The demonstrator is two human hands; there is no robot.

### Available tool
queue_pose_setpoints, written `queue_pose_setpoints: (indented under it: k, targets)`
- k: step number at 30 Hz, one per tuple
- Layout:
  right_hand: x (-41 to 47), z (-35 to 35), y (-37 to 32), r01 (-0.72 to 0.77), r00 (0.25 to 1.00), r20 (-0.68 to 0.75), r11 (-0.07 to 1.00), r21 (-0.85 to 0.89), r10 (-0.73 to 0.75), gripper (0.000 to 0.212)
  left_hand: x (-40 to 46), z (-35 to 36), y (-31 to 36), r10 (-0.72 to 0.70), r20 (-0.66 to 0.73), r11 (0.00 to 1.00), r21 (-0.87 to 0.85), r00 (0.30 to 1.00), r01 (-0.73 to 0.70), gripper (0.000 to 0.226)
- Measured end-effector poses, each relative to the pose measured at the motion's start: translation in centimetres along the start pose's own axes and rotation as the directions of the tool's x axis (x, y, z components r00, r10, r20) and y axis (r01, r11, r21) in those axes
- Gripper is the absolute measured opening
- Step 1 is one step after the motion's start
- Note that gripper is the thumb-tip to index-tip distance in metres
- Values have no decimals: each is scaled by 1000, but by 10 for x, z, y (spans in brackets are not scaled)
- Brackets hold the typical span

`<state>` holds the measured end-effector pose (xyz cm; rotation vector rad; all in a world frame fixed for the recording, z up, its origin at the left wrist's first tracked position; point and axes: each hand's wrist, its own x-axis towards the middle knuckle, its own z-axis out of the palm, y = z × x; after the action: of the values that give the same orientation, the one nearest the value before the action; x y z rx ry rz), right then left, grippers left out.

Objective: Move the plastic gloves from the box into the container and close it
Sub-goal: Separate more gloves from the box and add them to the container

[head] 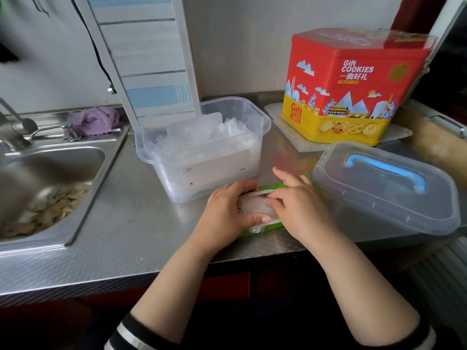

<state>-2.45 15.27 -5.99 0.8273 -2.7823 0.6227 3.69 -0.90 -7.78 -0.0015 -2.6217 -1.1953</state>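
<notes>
Plastic gloves (255, 210) lie in a green box (267, 227) flat on the counter (113, 236), directly in front of the container (202, 147). The left hand (227, 210) curls around the box's left end, thumb on its near edge. The right hand (295, 203) bends its fingers into the box's opening, pinching the clear plastic. The container, clear and open, already holds a heap of clear plastic and touches the box's far side. Its lid (386, 188), with a blue handle, rests to the right. Behind stands a red-and-yellow cookie tin (353, 84); a steel sink (50, 178) lies at left.
</notes>
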Motion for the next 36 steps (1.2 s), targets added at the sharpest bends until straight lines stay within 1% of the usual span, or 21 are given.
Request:
queue_pose_setpoints:
  k: [5, 7, 11, 14, 16, 17, 18, 20, 22, 25, 26, 28, 30, 32, 34, 36]
  targets:
    - [-9, 13, -5, 22, 988, -152, 992, 126, -3, 12, 0, -1, -1, 12, -6, 1000, 4, 1000, -12, 79]
    - [-11, 13, -5, 18, 983, -182, 982, 186, 16, 12, 0, -1, -2, 20, -7, 1000, 8, 1000, -20, 79]
    - [-10, 11, -5, -2, 984, -166, 938, 348, 64, 15, -1, 0, -4, 30, -13, 1000, 0, 999, -30, 77]
    - [-6, 0, -5, -35, 981, -141, 840, 542, 132, 25, 0, 0, -4, 36, -17, 999, -4, 999, -36, 78]
    - [-2, -9, -4, -49, 986, -97, 796, 603, 135, 24, 0, -1, -3, 35, -18, 999, -6, 999, -35, 78]
    - [0, -12, -2, -36, 989, -91, 796, 604, 113, 21, 0, -1, -4, 33, -21, 999, -10, 999, -33, 78]
    - [1, -15, -1, -28, 993, -80, 820, 572, 90, 16, 0, -1, -4, 31, -21, 999, -14, 999, -31, 77]
    - [0, -15, 3, -58, 998, -13, 916, 397, 69, 10, -1, -1, -5, 32, -20, 999, -19, 999, -32, 78]
    - [-3, -12, 5, -74, 997, 34, 974, 214, 69, 8, -1, -1, -5, 32, -22, 999, -21, 999, -33, 80]
    - [-9, -9, 5, -18, 1000, 4, 997, 74, 18, 15, -2, -1, -2, 38, -30, 999, -10, 999, -38, 77]
    - [-10, -9, 3, 12, 1000, -9, 1000, 19, -12, 17, -2, -1, 0, 55, -35, 998, 16, 998, -54, 75]
    - [-12, -12, 0, 35, 999, 24, 997, -64, -33, 19, -3, 0, 5, 103, -48, 988, 118, 994, -97, 76]
    - [-11, -14, -2, 39, 997, 74, 996, -83, -33, 21, -5, 1, 9, 124, -41, 973, 200, 991, -114, 81]
    - [-8, -11, -3, 52, 995, 85, 997, -63, -47, 20, -7, 5, 11, 129, -26, 958, 260, 991, -118, 85]
    - [-7, -5, -4, 46, 998, 34, 999, 13, -47, 15, -9, 8, 10, 158, -32, 933, 332, 987, -139, 88]
    - [-6, -4, -5, 20, 1000, -16, 993, 118, -18, 12, -10, 7, 9, 193, -57, 918, 362, 980, -160, 90]
